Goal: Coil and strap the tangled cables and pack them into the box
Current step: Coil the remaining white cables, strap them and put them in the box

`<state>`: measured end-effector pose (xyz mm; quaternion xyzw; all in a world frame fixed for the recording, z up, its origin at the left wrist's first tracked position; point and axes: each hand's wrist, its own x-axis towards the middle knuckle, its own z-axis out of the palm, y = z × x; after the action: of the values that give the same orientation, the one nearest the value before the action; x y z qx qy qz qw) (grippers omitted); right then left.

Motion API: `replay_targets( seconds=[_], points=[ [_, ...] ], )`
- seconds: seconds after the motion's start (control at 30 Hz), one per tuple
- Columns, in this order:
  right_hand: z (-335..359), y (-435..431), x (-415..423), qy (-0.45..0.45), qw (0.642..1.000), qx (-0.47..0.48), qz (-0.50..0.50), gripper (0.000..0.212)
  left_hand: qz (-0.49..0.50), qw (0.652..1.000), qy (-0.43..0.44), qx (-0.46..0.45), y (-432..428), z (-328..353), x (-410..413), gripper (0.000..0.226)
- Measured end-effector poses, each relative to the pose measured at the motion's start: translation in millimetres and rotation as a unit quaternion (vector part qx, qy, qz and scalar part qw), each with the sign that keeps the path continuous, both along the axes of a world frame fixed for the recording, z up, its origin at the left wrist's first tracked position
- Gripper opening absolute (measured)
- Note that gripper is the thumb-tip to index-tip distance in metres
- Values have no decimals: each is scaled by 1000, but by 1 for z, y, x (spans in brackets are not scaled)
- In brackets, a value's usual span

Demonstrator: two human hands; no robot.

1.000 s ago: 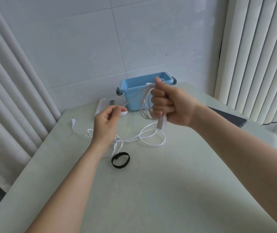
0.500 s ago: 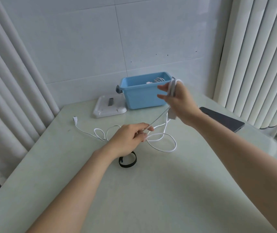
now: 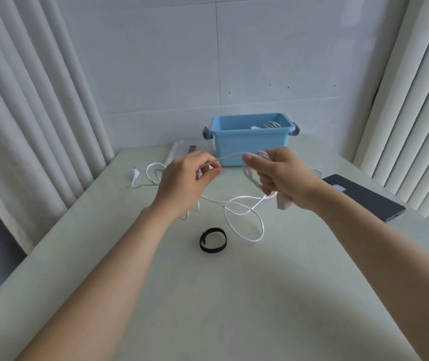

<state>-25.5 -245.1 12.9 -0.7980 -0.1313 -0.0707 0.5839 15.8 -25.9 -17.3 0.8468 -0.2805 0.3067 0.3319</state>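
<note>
While the pale table (image 3: 234, 295) carries a blue box (image 3: 250, 145) with coiled cables (image 3: 270, 125) inside, a person's right hand (image 3: 283, 175) grips loops of a white cable (image 3: 251, 178), the left hand (image 3: 182, 183) pinches its taut strand, and a black strap (image 3: 213, 240) lies beside the trailing slack.

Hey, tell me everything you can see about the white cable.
The white cable is thin, round and looks smooth. Several turns are gathered in the right hand, which grips them, with a white blocky end hanging below it. A taut stretch runs to the left hand, which pinches it. The rest lies in loose loops on the table, ending in a small plug at far left.
</note>
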Motion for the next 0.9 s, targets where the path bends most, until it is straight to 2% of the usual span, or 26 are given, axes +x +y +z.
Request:
replay_targets(
  seconds=[0.1, 0.2, 0.27, 0.33, 0.4, 0.47, 0.57, 0.63, 0.7, 0.77, 0.8, 0.83, 0.9],
  points=[
    [9, -10, 6, 52, 962, 260, -61, 47, 68, 995, -16, 73, 20, -16, 11, 5],
    [11, -25, 15, 96, 900, 391, -164, 46, 147, 983, 2, 112, 31, -30, 19, 16],
    [7, -31, 19, 134, 863, 437, -215, 46, 190, 972, 16, 134, 32, -32, 22, 19],
    [1, -33, 23, 156, 839, 470, -224, 45, 196, 966, 64, 155, 31, -31, 22, 26],
    [-3, -34, 26, 165, 828, 503, -183, 44, 171, 960, 137, 174, 30, -29, 22, 46],
    [-3, -36, 27, 176, 814, 541, -120, 45, 147, 948, 181, 219, 28, -29, 22, 54],
    [1, -41, 25, 187, 779, 596, -48, 45, 89, 944, 185, 260, 21, -32, 18, 60],
    [5, -43, 26, 177, 743, 645, -26, 43, 47, 955, 168, 241, 17, -31, 13, 69],
    [9, -47, 29, 141, 723, 675, -38, 36, 2, 967, 154, 201, 13, -27, 10, 71],
    [10, -49, 30, 106, 737, 666, -41, 22, -36, 973, 135, 186, 6, -22, 7, 73],
    [9, -47, 32, 92, 762, 640, -40, 13, -47, 975, 114, 187, 3, -21, 4, 73],
    [7, -47, 35, 72, 794, 602, -49, 7, -56, 976, 90, 192, -2, -18, 3, 74],
    [2, -42, 38, 12, 875, 474, -96, 14, -74, 975, 46, 202, -11, -12, -3, 74]
  ],
)
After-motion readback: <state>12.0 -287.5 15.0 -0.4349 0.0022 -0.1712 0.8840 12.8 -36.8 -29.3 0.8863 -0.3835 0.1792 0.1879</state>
